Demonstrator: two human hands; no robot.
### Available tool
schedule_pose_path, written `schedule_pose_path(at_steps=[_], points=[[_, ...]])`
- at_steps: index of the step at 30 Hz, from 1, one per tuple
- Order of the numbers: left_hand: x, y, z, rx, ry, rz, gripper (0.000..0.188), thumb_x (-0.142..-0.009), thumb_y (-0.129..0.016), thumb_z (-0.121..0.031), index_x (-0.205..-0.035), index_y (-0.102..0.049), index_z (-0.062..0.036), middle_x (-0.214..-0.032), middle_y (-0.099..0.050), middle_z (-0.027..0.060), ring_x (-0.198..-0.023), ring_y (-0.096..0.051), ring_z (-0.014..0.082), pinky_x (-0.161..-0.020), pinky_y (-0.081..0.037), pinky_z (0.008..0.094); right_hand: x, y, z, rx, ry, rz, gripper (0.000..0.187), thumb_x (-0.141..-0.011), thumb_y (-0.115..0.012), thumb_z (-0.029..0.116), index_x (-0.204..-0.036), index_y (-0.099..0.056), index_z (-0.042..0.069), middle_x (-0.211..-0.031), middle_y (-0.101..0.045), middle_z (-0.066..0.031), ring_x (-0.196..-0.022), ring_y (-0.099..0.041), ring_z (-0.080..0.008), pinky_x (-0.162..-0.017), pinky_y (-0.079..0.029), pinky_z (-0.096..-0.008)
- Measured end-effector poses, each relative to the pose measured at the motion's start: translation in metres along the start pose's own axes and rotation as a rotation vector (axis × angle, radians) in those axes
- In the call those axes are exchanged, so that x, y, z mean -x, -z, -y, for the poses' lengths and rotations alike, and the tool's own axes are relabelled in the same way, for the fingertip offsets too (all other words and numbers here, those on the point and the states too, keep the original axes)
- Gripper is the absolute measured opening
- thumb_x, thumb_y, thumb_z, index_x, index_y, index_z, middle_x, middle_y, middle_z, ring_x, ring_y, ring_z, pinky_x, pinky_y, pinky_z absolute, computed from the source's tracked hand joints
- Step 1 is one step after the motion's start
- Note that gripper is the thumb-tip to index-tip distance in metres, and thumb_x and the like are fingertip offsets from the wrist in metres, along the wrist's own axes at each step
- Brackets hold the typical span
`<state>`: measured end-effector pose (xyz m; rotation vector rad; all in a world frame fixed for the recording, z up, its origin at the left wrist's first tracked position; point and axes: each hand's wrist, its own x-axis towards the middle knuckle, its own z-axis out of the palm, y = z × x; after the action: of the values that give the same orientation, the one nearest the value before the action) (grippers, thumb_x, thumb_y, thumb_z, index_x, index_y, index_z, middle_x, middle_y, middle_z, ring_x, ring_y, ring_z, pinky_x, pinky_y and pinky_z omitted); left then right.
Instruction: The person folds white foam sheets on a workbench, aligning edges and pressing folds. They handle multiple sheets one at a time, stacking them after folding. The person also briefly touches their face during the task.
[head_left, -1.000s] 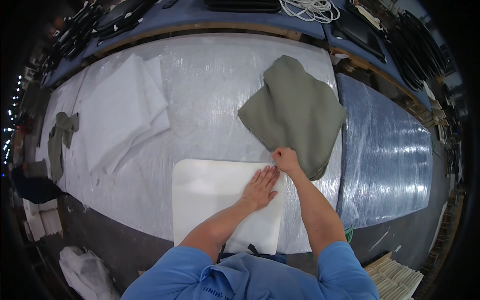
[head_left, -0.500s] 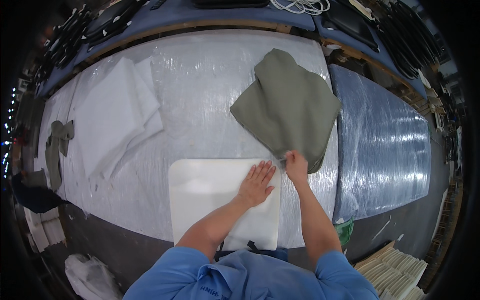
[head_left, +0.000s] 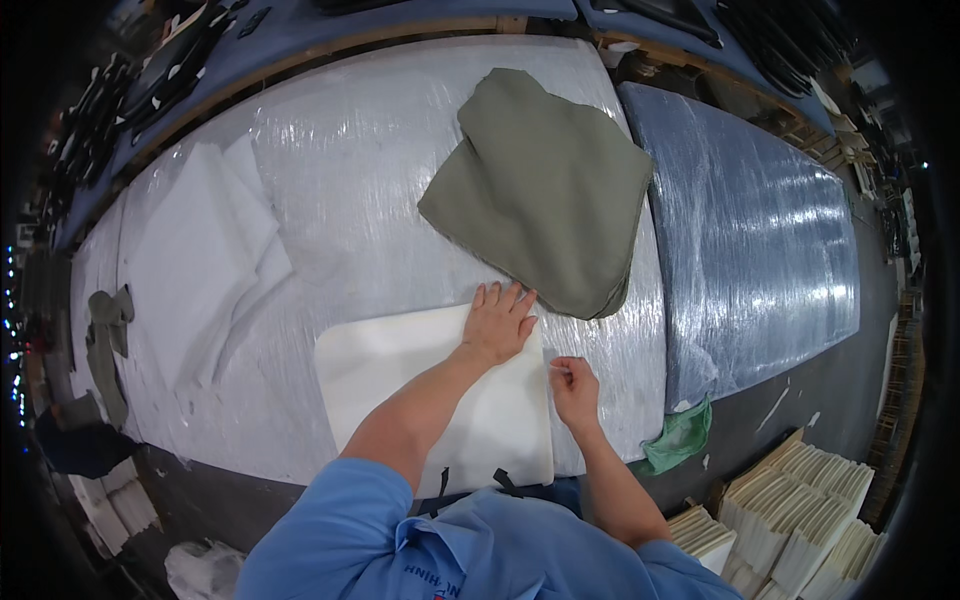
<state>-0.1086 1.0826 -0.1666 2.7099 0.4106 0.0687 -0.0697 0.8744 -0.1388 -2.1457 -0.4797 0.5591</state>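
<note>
A white rectangular foam sheet [head_left: 400, 385] lies at the near edge of the plastic-wrapped table [head_left: 370, 170]. My left hand [head_left: 498, 322] rests flat on the sheet's far right corner, fingers spread. My right hand [head_left: 574, 385] pinches the sheet's right edge with fingers curled, a little nearer to me. Just beyond my left hand lies a stack of olive-green fabric pieces [head_left: 545, 185], its near corner almost touching my fingertips.
Loose white foam sheets [head_left: 200, 260] lie at the table's left. Olive scraps [head_left: 105, 345] hang at the far left edge. A second wrapped table [head_left: 750, 250] stands to the right. A green rag [head_left: 680, 440] and stacked white panels [head_left: 800, 510] sit on the floor.
My right hand has slid down the sheet's right edge toward me, away from the olive stack. My left hand stays flat on the sheet. The view has shifted slightly.
</note>
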Motion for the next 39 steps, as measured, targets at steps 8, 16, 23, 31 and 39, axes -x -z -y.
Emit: schedule_pose_path(at_steps=[8, 16, 23, 31, 39], points=[[-0.004, 0.002, 0.001, -0.014, 0.000, 0.017, 0.055, -0.101, -0.051, -0.042, -0.150, -0.048, -0.0183, -0.150, -0.047, 0.0169, -0.134, -0.044, 0.0439, -0.117, -0.027, 0.0604, -0.034, -0.027, -0.009, 0.205, 0.254, -0.037, 0.017, -0.088, -0.074, 0.012, -0.099, -0.067, 0.000, -0.091, -0.065, -0.0168, -0.077, -0.066, -0.0334, -0.068, -0.054, -0.0411], [-0.005, 0.003, 0.001, -0.068, 0.025, 0.061, 0.055, -0.102, -0.049, -0.041, -0.151, -0.048, -0.0176, -0.150, -0.047, 0.0165, -0.136, -0.043, 0.0420, -0.117, -0.027, 0.0602, 0.047, 0.058, -0.083, 0.069, -0.291, -0.028, 0.009, -0.096, -0.060, 0.007, -0.102, -0.062, 0.000, -0.085, -0.071, -0.0130, -0.070, -0.069, -0.0227, -0.064, -0.055, -0.0336], [-0.005, 0.000, -0.029, -0.045, 0.134, 0.006, 0.059, -0.103, -0.050, -0.041, -0.158, -0.040, -0.0187, -0.162, -0.033, 0.0190, -0.152, -0.023, 0.0437, -0.123, -0.013, 0.0629, 0.135, 0.085, -0.095, -0.128, -0.550, 0.024, 0.009, -0.098, -0.056, 0.006, -0.107, -0.057, 0.004, -0.088, -0.075, -0.0096, -0.067, -0.070, -0.0154, -0.062, -0.056, -0.0308], [0.010, -0.019, -0.050, -0.231, 0.009, 0.053, 0.067, -0.101, -0.053, -0.044, -0.161, -0.034, -0.0204, -0.167, -0.022, 0.0189, -0.154, -0.014, 0.0467, -0.123, -0.009, 0.0641, 0.180, 0.192, -0.182, 0.306, -0.445, -0.417, 0.012, -0.088, -0.073, 0.017, -0.096, -0.075, 0.009, -0.084, -0.074, -0.0129, -0.077, -0.073, -0.0280, -0.073, -0.056, -0.0389], [0.106, 0.011, -0.095, -0.093, -0.112, 0.139, 0.063, -0.101, -0.054, -0.039, -0.159, -0.039, -0.0187, -0.167, -0.021, 0.0219, -0.153, -0.020, 0.0490, -0.122, -0.015, 0.0646, 0.118, 0.257, -0.266, 0.243, -0.705, -0.723, 0.024, -0.089, -0.067, 0.009, -0.111, -0.075, 0.003, -0.104, -0.076, -0.0154, -0.095, -0.073, -0.0304, -0.087, -0.055, -0.0403]])
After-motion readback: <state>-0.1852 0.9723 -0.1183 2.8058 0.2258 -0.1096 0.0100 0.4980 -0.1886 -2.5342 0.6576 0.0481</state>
